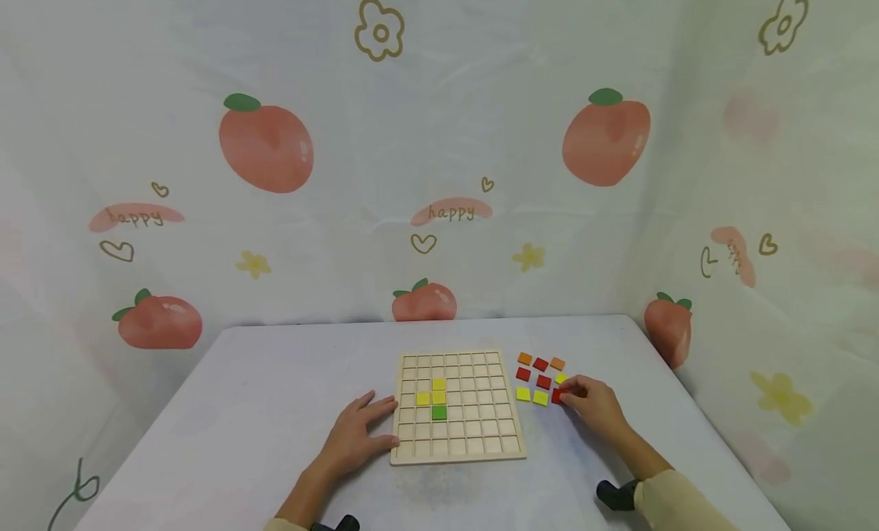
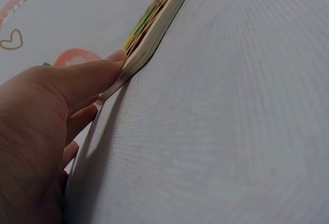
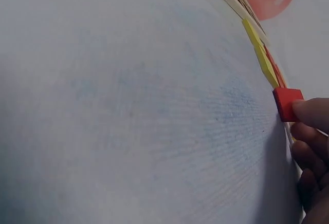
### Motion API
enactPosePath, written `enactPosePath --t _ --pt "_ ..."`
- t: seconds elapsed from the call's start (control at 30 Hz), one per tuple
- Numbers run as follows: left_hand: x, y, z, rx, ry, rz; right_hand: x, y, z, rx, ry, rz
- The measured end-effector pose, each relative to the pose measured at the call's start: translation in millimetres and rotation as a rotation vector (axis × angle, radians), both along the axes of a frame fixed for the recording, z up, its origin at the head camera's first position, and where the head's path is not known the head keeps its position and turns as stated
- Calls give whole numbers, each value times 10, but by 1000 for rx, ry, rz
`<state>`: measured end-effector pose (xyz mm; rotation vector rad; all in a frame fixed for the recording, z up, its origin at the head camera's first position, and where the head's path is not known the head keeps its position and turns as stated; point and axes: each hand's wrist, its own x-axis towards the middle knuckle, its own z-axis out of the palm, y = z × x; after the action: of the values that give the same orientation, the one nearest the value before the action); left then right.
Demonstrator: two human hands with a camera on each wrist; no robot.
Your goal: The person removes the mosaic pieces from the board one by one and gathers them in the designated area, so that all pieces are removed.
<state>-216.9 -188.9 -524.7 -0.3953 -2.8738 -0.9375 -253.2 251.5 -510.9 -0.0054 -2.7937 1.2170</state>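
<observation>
Right Hand Pinches Red Tile While Left Hand Rests at Board

The small, square red tile (image 3: 285,105), at the near right corner of the loose group, is tipped up, one flat face turned toward the right wrist camera. Its sides look about equal, so no long axis stands out. The square pale wooden grid board (image 1: 481,460) lies flat on the white tabletop (image 1: 261,394), left of the group, its near edge running almost straight across, the right end slightly higher in the head view.

The tile is plain, bright red on its face and darker along one narrow side. The board is light wood, cut into shallow cells; three yellow square tiles (image 1: 439,384) and one green square tile (image 1: 439,413) sit in it.

The right hand (image 1: 596,409) holds the red tile between thumb and fingers, its forearm slanting in from the lower right in a beige sleeve (image 1: 676,500). The left hand (image 1: 352,438) is spread wide, thumb and fingertips touching the board's left edge. Whether the red tile touches the tabletop cannot be told.
</observation>
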Motion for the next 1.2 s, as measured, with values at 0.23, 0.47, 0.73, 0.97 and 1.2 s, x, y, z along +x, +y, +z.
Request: enactPosePath --t 0.23,0.47,0.73,0.97,1.2 --pt "-9 2 0 7 8 0 -72 -5 24 11 12 -7" --pt "-2 -8 21 18 16 -8 -167 -81 87 5 35 -33" --pt "-8 -18 21 14 13 -5 -295 -259 182 -45 29 -40" --pt "2 -9 2 25 13 -19 -380 -435 245 -40 67 -32" --pt "13 -4 18 26 15 -18 -482 -604 263 -53 97 20"
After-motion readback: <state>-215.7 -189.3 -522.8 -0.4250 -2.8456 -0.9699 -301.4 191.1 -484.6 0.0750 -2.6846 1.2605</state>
